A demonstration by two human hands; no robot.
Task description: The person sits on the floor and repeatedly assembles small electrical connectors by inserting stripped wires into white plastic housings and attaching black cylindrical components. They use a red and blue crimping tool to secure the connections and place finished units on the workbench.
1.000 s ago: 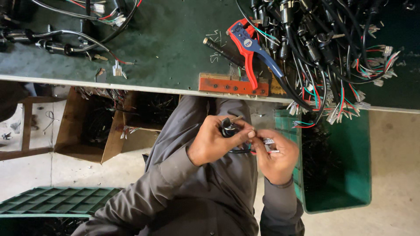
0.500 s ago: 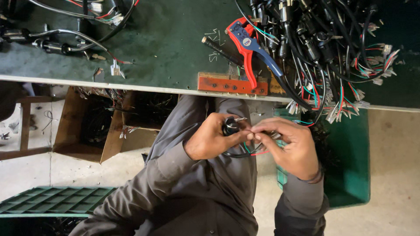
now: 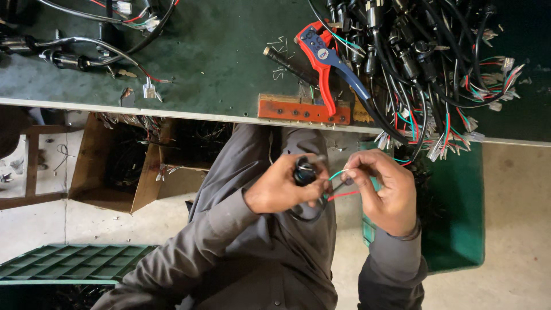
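Workbench (image 3: 218, 69) across the top; wire stripper (image 3: 327, 63) lies on it, left of the cable harness pile (image 3: 436, 63). Below its edge: cardboard box (image 3: 143, 166) left, plastic bin (image 3: 459, 212) right, hands between them.

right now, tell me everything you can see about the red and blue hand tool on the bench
The hand tool looks like a wire stripper: a red metal-looking head and handle, with a second handle in blue. It lies flat on the green bench near the front edge, head pointing away from the person. The red handle's tip rests on an orange block, and the blue handle runs under black cables. No hand touches it.
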